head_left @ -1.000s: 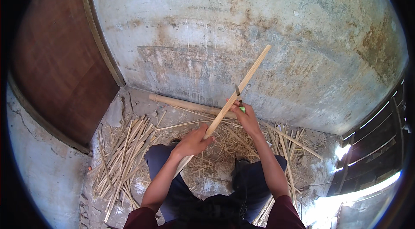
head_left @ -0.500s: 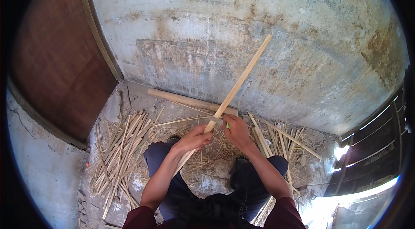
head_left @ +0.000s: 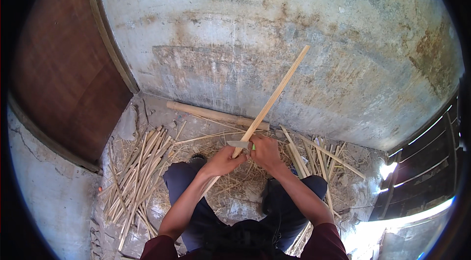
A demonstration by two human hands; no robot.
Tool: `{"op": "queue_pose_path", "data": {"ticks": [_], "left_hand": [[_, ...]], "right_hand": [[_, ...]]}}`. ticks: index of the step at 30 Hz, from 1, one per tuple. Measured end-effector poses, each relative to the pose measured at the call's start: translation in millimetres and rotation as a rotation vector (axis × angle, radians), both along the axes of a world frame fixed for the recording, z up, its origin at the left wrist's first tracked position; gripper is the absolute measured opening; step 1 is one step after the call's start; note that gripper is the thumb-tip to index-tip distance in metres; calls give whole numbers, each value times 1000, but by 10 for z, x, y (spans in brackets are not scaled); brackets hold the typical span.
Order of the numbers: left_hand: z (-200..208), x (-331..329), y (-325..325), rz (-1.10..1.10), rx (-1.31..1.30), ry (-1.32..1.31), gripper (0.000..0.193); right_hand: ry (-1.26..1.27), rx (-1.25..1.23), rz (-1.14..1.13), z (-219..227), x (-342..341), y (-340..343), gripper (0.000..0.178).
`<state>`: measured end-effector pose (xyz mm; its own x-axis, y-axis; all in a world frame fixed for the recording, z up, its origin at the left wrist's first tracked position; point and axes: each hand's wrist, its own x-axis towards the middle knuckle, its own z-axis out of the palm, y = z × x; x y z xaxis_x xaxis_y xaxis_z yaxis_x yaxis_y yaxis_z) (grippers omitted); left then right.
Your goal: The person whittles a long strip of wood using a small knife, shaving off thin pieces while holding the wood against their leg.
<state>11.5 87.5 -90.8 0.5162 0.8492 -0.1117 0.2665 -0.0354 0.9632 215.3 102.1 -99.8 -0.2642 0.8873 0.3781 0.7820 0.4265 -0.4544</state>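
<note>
A long pale bamboo strip (head_left: 275, 95) slants up and away to the right from between my knees. My left hand (head_left: 223, 161) is closed around its lower part. In my right hand (head_left: 265, 151) is a knife (head_left: 238, 144) with a broad grey blade and a bit of green at the handle. The blade lies across the strip just above my left fingers, its tip pointing left. Most of the handle is hidden inside my right fist. Below my left hand the strip runs on under my forearm.
A heap of thin bamboo sticks (head_left: 140, 171) lies on the floor at left, more split pieces (head_left: 321, 159) at right. A thick bamboo pole (head_left: 211, 113) rests along the stained wall (head_left: 235, 54). Shavings (head_left: 240, 181) litter the floor between my feet. A brown door (head_left: 64, 64) stands at left.
My right hand and the knife have moved slightly down and left along the strip, toward my left hand. The strip's far end has dipped a little, and the blade now shows more fully.
</note>
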Motion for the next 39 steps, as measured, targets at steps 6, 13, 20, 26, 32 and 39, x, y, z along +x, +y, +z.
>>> {"op": "queue_pose_path", "data": {"ticks": [6, 13, 20, 26, 32, 39], "left_hand": [[-138, 8, 63, -3, 140, 13, 16], [-98, 27, 11, 114, 249, 131, 18], [-276, 14, -179, 40, 264, 189, 17], [-164, -8, -385, 104, 296, 221, 22], [-146, -98, -524, 142, 357, 309, 24], [-111, -193, -747, 139, 320, 314, 22]], "right_hand": [[-39, 86, -90, -23, -18, 35, 17], [-58, 167, -111, 9, -22, 77, 24], [-3, 137, -353, 39, 407, 456, 13], [-32, 170, -383, 0, 449, 507, 12], [-12, 165, -324, 28, 381, 480, 15], [14, 222, -437, 16, 611, 604, 10]]}}
